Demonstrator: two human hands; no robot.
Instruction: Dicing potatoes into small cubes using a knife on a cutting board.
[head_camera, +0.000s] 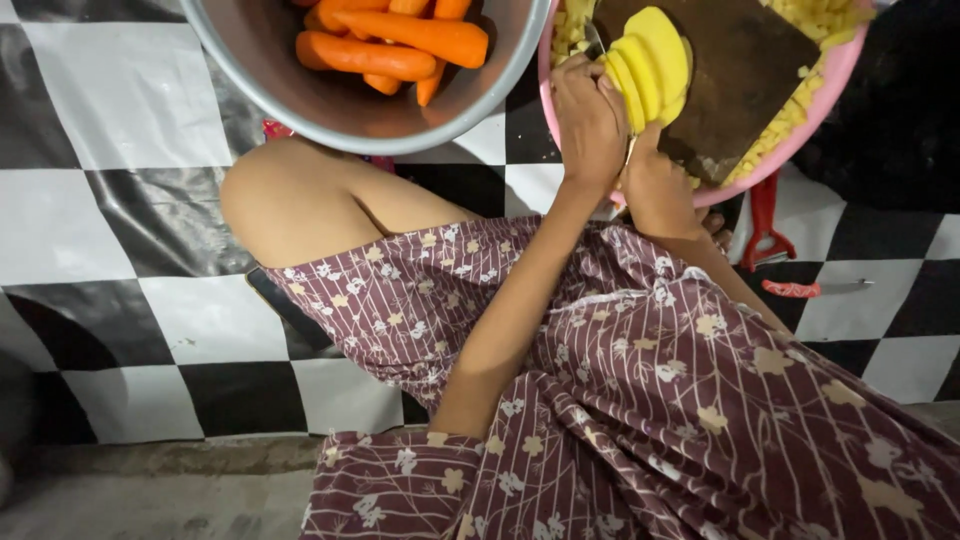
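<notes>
My left hand (590, 120) reaches over the rim of a pink basin (790, 150), its fingers closed against a fanned stack of yellow potato slices (652, 62). The slices stand on a dark wooden cutting board (745, 70) laid across the basin. Right beside it, my right hand (655, 188) is closed in a fist just below the slices. A thin knife blade (630, 150) shows edge-on between the two hands. Diced yellow potato pieces (790, 115) fill the basin around the board.
A metal bowl (300, 95) holding several orange carrots (385, 45) stands at the top left, above my bare knee. A red peeler (765, 228) and a small red item (790, 289) lie on the black-and-white checkered floor (110, 220) at the right.
</notes>
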